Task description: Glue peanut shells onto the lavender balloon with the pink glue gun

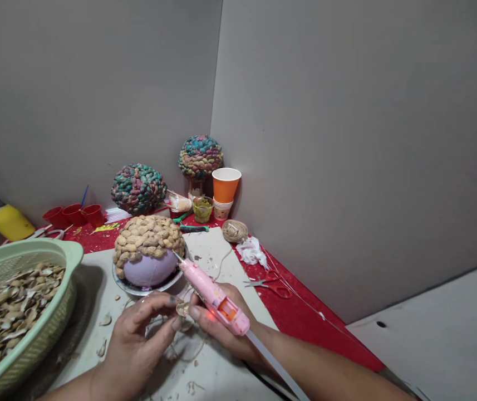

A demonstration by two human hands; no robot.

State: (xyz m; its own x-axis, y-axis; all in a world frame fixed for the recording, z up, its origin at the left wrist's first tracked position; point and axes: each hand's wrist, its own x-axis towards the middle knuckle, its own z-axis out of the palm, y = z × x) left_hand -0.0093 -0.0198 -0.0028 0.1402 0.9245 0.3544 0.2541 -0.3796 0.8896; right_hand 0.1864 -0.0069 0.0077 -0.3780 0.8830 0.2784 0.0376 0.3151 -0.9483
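Observation:
My left hand (140, 334) pinches a peanut shell (182, 309) between thumb and forefinger. Close against that shell, my right hand (232, 326) grips a pink hot glue gun (200, 283), its red light glowing. A clear glue stick (278, 365) runs out of the gun's back end. The metal nozzle points up and left, near a lilac ball (150, 270) resting in a metal bowl (133, 291). Peanut shells (148, 236) cover the ball's upper part, while its lower front shows bare lilac. The right-hand fingers are partly hidden behind the gun.
A green basket (71, 264) of shells stands at left. Behind are two painted shell-covered balls (138, 188), red cups (93, 215), an orange paper cup (225, 186) and a yellow bottle (8, 221). Twine (235, 230), crumpled tissue (251, 252) and scissors (269, 283) lie at right.

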